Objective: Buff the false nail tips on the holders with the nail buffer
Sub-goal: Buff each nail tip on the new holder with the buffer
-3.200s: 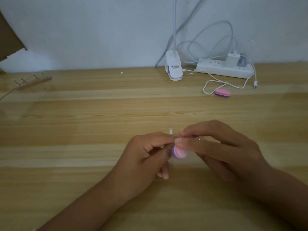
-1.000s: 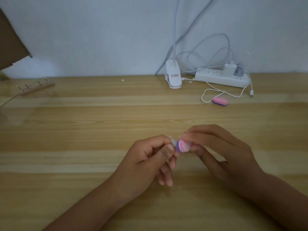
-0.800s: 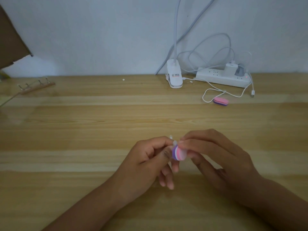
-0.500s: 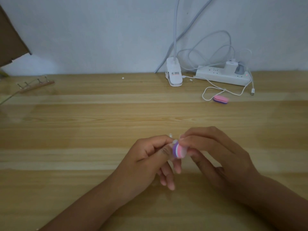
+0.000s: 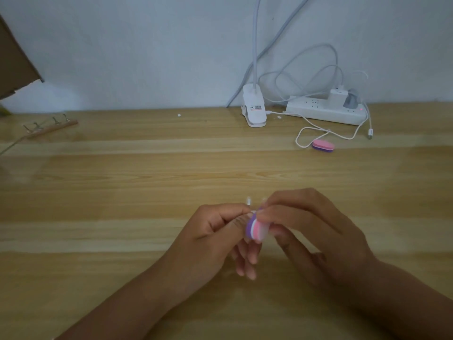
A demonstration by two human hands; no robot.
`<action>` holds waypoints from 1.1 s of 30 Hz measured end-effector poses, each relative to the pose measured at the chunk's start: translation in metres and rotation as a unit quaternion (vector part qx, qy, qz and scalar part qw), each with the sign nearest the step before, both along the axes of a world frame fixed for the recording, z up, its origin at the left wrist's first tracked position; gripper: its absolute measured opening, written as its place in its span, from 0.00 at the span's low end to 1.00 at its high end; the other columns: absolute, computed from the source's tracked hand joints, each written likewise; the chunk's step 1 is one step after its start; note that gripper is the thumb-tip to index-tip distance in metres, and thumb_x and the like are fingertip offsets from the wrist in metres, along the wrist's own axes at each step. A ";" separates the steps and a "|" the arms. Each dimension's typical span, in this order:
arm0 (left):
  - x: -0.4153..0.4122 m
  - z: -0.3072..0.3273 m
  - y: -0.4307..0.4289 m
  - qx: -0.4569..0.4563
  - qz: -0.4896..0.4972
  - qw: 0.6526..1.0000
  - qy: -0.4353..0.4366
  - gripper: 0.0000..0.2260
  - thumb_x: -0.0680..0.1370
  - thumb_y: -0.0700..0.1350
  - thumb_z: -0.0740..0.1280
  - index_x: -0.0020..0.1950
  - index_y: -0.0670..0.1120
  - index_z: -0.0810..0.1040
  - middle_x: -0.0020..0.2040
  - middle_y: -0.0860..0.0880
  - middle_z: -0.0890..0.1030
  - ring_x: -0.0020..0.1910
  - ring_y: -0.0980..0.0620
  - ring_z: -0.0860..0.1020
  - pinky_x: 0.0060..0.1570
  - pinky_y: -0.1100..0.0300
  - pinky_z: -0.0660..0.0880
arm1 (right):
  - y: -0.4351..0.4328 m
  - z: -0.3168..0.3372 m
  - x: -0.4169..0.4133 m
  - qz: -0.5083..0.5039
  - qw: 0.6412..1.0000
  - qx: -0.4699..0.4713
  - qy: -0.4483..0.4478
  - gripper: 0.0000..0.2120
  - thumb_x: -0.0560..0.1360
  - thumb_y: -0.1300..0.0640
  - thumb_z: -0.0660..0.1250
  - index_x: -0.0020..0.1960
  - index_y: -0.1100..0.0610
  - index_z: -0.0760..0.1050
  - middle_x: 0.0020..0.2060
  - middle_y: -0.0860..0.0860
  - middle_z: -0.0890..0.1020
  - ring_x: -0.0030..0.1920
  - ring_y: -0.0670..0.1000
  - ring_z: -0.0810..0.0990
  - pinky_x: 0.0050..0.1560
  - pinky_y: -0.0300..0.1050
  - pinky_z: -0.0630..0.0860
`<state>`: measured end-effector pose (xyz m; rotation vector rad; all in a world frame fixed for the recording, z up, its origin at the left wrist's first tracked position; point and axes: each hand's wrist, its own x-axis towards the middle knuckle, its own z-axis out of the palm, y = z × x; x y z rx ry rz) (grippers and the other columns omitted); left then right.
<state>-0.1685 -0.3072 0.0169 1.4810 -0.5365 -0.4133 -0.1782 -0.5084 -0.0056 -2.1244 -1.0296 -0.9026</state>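
My right hand [image 5: 316, 231] pinches the nail buffer [image 5: 256, 228] beside the false nail tip [image 5: 249, 200], which my left hand [image 5: 210, 239] grips (holder hidden in the fingers), well nearer me than the power strip [image 5: 323, 111]. I'd use short, light strokes and brace both wrists.

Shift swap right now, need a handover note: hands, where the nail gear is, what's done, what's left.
Left hand: pinch grip on a nail tip holder, pale end sticking up above the fingers.
Right hand: holds the pink-purple nail buffer right beside that end; contact is blurred.
Second buffer lies on the table by the white cable.
Done: cannot tell. Left: finish this tip; the clip strip far left is too blurred to count.
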 end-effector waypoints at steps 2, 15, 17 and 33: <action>0.000 0.000 0.000 0.005 0.000 1.000 -0.003 0.13 0.79 0.48 0.62 0.37 0.45 0.77 0.29 0.47 0.76 0.26 0.48 0.78 0.29 0.58 0.73 | -0.001 0.001 0.001 -0.003 1.000 -0.009 0.000 0.10 0.80 0.65 0.63 0.60 0.61 0.78 0.57 0.54 0.78 0.58 0.51 0.78 0.60 0.42 0.73; 0.003 -0.002 -0.001 -0.013 -0.025 1.000 0.005 0.13 0.78 0.52 0.61 0.35 0.48 0.72 0.29 0.51 0.69 0.24 0.50 0.74 0.30 0.62 0.71 | -0.006 0.008 0.002 0.004 1.000 0.020 0.022 0.12 0.78 0.67 0.64 0.59 0.60 0.79 0.54 0.55 0.80 0.56 0.52 0.80 0.58 0.43 0.75; 0.003 -0.003 -0.001 -0.016 -0.021 1.000 0.008 0.13 0.78 0.50 0.62 0.36 0.46 0.74 0.29 0.51 0.71 0.25 0.51 0.74 0.29 0.62 0.71 | -0.001 0.004 -0.002 0.019 1.000 0.016 0.016 0.12 0.79 0.65 0.64 0.61 0.59 0.79 0.57 0.54 0.79 0.58 0.51 0.79 0.59 0.41 0.73; 0.005 0.003 0.002 0.002 0.027 0.999 -0.039 0.12 0.77 0.45 0.67 0.34 0.47 0.79 0.30 0.47 0.76 0.26 0.50 0.76 0.28 0.60 0.73 | -0.004 0.010 0.001 0.006 0.998 0.037 0.049 0.12 0.77 0.66 0.64 0.60 0.61 0.77 0.54 0.56 0.80 0.56 0.52 0.80 0.58 0.42 0.75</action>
